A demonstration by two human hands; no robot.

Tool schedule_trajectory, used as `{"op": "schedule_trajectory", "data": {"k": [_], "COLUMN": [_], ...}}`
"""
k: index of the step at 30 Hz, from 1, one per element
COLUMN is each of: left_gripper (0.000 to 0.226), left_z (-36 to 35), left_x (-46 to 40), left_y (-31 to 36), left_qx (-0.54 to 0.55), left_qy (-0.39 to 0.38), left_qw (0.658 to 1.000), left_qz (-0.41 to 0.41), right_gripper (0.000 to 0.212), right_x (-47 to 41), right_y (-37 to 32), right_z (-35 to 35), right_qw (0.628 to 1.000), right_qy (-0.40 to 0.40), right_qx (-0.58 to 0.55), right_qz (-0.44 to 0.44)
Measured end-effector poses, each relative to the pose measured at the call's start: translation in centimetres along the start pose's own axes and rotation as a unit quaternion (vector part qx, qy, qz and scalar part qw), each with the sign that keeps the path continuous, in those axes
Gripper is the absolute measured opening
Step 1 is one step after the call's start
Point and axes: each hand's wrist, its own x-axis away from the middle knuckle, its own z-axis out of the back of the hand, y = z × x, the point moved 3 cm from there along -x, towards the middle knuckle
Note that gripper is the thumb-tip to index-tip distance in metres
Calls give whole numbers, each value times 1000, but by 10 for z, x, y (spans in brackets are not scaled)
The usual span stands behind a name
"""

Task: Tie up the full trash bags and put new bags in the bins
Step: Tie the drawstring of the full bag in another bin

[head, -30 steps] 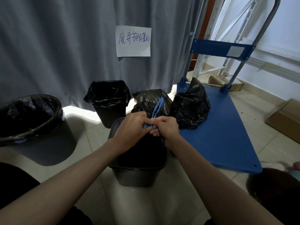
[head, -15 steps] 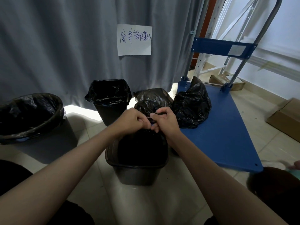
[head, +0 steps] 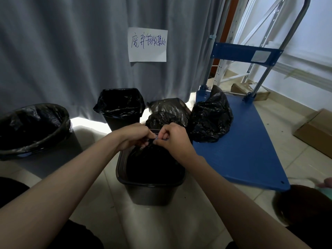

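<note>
We see the left hand (head: 133,136) and right hand (head: 173,138) close together, fingers curled and pinching the gathered neck of the black plastic trash bag (head: 152,164). The bag sits inside the dark rectangular plastic bin (head: 150,192) on the tiled floor, beside the blue platform cart (head: 248,150).

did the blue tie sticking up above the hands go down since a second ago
Yes. Its loop stood above the knuckles against the tied bags behind; now only a short bit of the blue tie shows, pinched between the left hand and right hand over the bin.
</note>
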Motion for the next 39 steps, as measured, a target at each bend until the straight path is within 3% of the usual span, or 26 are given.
{"op": "schedule_trajectory", "data": {"k": [7, 13, 18, 21, 28, 33, 36, 39], "left_gripper": [14, 16, 5, 10, 19, 5, 34, 30], "left_z": [0, 9, 18, 15, 2, 10, 24, 26], "left_x": [4, 2, -3, -7, -7, -8, -3, 0], "left_y": [4, 5, 8, 9, 5, 6, 12, 14], "left_qx": [-7, -51, -189, -236, -297, -309, -331, -359], "left_qy": [-2, -11, 110, 184, 261, 245, 259, 174], "left_qw": [1000, 997, 963, 936, 890, 886, 879, 904], "left_qz": [1, -64, -158, -183, -226, -245, -225, -154], "right_gripper": [19, 20, 25, 29, 29, 18, 22, 23], "right_x": [1, -2, -3, 1, 4, 5, -1, -5], "right_y": [0, 7, 10, 14, 20, 30, 38, 40], "right_z": [-1, 2, 6, 6, -1, 10, 21, 21], "right_qw": [999, 997, 994, 991, 981, 978, 980, 981], "right_qy": [-4, -23, -72, -105, -161, -158, -116, -89], "right_qx": [1, -18, -4, 7, 56, 49, 17, 19], "right_qz": [-35, -69, -83, -86, -92, -128, -161, -171]}}
